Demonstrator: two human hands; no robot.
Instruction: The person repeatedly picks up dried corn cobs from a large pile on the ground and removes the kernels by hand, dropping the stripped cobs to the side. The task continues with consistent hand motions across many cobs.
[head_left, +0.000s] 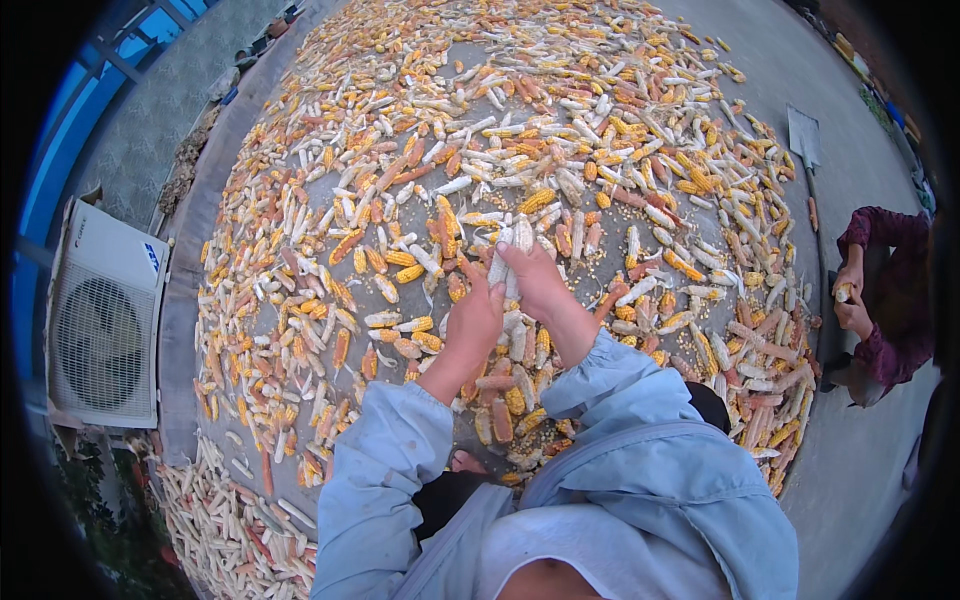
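Note:
In front of me my left hand (475, 318) grips the lower end of a whitish corn cob (498, 264). My right hand (537, 282) is close against it, its thumb at that cob's upper end. A second pale cob (523, 231) shows just beyond the right hand's fingers; whether the hand grips it too is hard to see. Around both hands lie many corn cobs, some yellow with kernels, such as the cob (537, 200), others stripped to white or reddish. Loose yellow kernels (588, 279) are scattered on the concrete beside the right hand.
Bare cobs form a pile (232, 525) at lower left. An air-conditioner outdoor unit (109, 315) stands at the left. A shovel (805, 139) lies at the right, near another person (892, 300) holding a cob. My bare foot (469, 461) is among the corn.

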